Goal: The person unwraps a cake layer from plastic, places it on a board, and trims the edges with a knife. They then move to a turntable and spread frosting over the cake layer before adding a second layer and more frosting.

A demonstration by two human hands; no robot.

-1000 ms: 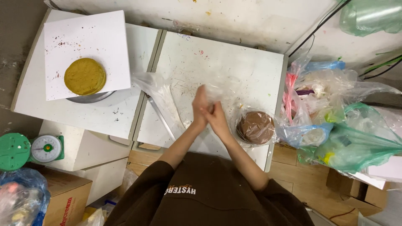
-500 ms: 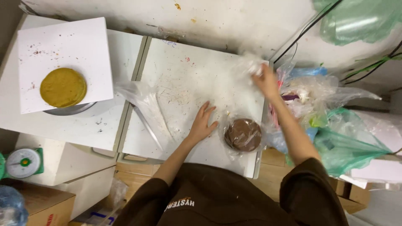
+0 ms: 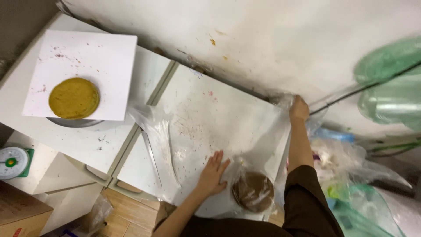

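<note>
Left hand (image 3: 213, 172) flat, fingers spread, pressing clear plastic sheet (image 3: 228, 127) near front edge of tabletop (image 3: 131, 169). Right hand (image 3: 299, 108) closed, pinching sheet at far right corner. Brown disc (image 3: 253, 192) in bag just beside left hand. Yellow disc (image 3: 73, 98) on white board (image 3: 103, 66), far left.

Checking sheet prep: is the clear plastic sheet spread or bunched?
Spread flat: plastic sheet covers the tabletop, left hand pressing, right hand pulling its far corner.

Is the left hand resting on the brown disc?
No, the left hand lies flat on the clear plastic sheet, beside the brown disc and apart from it.
</note>
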